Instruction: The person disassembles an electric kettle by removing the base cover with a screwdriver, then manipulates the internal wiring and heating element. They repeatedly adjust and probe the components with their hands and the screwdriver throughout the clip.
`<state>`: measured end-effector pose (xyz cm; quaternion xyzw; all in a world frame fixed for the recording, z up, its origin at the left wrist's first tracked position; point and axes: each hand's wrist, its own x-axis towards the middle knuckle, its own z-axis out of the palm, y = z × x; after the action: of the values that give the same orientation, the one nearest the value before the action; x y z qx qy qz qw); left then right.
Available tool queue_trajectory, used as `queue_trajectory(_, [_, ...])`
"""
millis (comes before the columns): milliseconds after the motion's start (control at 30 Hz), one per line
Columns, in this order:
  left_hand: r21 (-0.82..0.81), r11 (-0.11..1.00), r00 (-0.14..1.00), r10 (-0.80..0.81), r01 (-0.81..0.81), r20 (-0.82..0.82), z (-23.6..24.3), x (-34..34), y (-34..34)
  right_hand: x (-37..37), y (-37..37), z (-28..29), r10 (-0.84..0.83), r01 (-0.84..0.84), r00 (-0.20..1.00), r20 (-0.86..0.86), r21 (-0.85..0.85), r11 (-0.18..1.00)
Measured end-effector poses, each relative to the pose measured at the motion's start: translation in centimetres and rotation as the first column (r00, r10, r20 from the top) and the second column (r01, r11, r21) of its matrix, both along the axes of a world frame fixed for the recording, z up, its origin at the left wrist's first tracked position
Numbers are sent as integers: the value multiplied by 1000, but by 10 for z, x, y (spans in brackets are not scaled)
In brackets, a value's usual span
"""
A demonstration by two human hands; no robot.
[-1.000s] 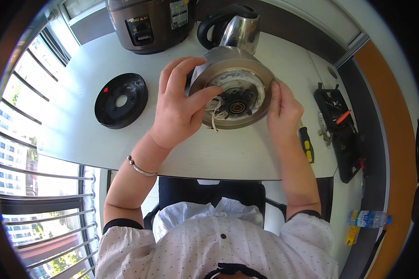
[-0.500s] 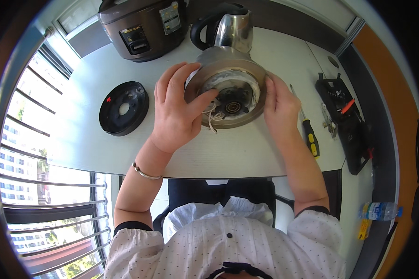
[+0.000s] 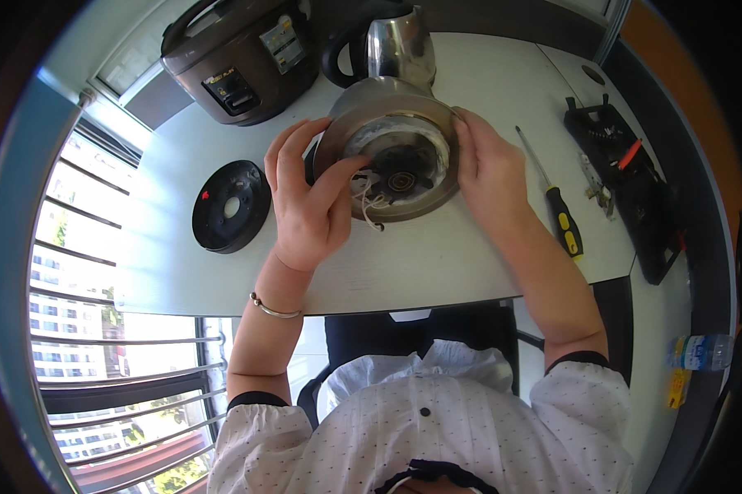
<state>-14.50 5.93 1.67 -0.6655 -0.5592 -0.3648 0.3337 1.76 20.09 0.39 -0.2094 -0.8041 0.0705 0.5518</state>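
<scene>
I have a steel appliance [image 3: 377, 96] on its side, its underside toward me, showing a dark centre with a coiled ring and loose pale wires [image 3: 374, 202]. My left hand [image 3: 309, 198] grips its left edge, fingers curled on the rim and thumb reaching inside by the wires. My right hand [image 3: 490, 165] holds the right edge of the rim. A round black plastic cover [image 3: 228, 226] with a small red piece lies to the left. To the right lies a yellow-and-black screwdriver [image 3: 564, 221].
Behind are a brown electric cooker [image 3: 235, 45] and a steel kettle [image 3: 400, 53] with black handle. On the white table [image 3: 412, 272], at the right, are an open black tool case [image 3: 634, 198] and small metal parts. A plastic bottle [image 3: 700, 352] lies farther right, near the wall.
The whole view has shifted and turned a little. Both hands and the appliance sit slightly higher and farther left in the picture, and more of the screwdriver shows. The grip looks unchanged.
</scene>
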Motion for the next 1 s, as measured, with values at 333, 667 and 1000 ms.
queue_trajectory(333, [34,988,976,152,-148,-156,-9,31,7,3,-5,3,63,-60,998,22,-102,993])
queue_trajectory(667, [88,969,954,244,-232,-172,-17,40,10,3,-3,-4,100,-95,994,48,-93,991])
queue_trajectory(1000, [79,976,962,213,-202,-172,-14,42,10,1,-2,-7,94,-93,994,53,-22,995])
